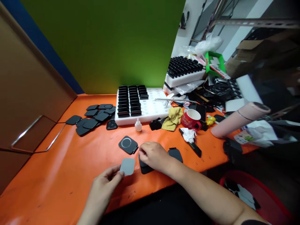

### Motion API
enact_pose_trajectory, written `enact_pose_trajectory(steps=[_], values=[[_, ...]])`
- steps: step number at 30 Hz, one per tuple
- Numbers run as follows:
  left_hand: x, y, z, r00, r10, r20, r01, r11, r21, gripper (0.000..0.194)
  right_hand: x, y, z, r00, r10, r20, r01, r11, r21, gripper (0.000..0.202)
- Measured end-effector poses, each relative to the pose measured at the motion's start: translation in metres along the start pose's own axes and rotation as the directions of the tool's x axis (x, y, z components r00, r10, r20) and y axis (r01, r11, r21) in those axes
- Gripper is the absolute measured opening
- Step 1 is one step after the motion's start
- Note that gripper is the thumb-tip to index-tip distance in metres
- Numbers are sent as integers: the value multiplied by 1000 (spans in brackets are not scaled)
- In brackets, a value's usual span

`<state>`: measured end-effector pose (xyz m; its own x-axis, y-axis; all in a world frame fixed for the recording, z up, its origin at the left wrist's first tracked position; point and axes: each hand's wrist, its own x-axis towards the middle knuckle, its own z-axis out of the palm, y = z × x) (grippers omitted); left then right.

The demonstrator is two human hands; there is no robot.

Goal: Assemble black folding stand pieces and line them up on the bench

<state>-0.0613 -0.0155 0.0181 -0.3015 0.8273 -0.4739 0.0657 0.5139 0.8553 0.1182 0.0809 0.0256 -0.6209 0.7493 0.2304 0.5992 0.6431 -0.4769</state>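
Between the thumb and fingers of my left hand point(110, 175) is a thin light grey square plate point(127, 166) with rounded corners, held just over the orange tabletop. My right hand point(152, 154) lies over a black square pad point(145, 169), its fingers curled together. What the right fingertips pinch, if anything, is hidden. Just beyond the hands lies a black pad with a pale ring point(127, 143). Another black pad point(175, 154) with a hinge-like tab rests to the right, partly behind my right wrist.
A white foam tray point(154, 107) holds rows of black pieces. Left of it, black pads point(90, 123) lie piled. A small dropper bottle point(138, 125), yellow cloth point(172, 118), red mug point(191, 118) and pink tumbler point(239, 120) stand around. A red bin point(269, 193) sits below right.
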Motion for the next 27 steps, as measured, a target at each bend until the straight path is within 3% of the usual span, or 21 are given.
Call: enact_pose_trajectory(steps=[4, 6, 8, 12, 16, 22, 27], values=[[2, -13, -3, 997, -66, 36, 71, 984, -161, 43, -49, 24, -42, 961, 223, -164, -196, 967, 165, 13], [4, -18, -1, 993, -102, 62, 114, 962, -247, 42, -85, 41, -62, 880, 419, -222, -368, 899, 237, 15], [6, -19, 6, 989, -124, 79, 142, 945, -296, 41, -125, 54, -73, 806, 564, -179, -514, 818, 260, 18], [2, -12, 29, 982, -137, 128, 171, 934, -314, 42, -201, 63, -66, 744, 657, -121, -651, 754, 92, 18], [-9, -5, 54, 974, -94, 204, 140, 964, -226, 41, -254, 54, -44, 758, 645, -97, -652, 745, -141, 19], [-30, 0, 83, 958, -48, 282, 98, 981, -167, 37, -284, 47, -31, 786, 615, -59, -615, 769, -172, 19], [-32, -10, 98, 923, -67, 379, 136, 978, -158, 41, -264, 38, -37, 774, 626, -101, -632, 774, -48, 24]])
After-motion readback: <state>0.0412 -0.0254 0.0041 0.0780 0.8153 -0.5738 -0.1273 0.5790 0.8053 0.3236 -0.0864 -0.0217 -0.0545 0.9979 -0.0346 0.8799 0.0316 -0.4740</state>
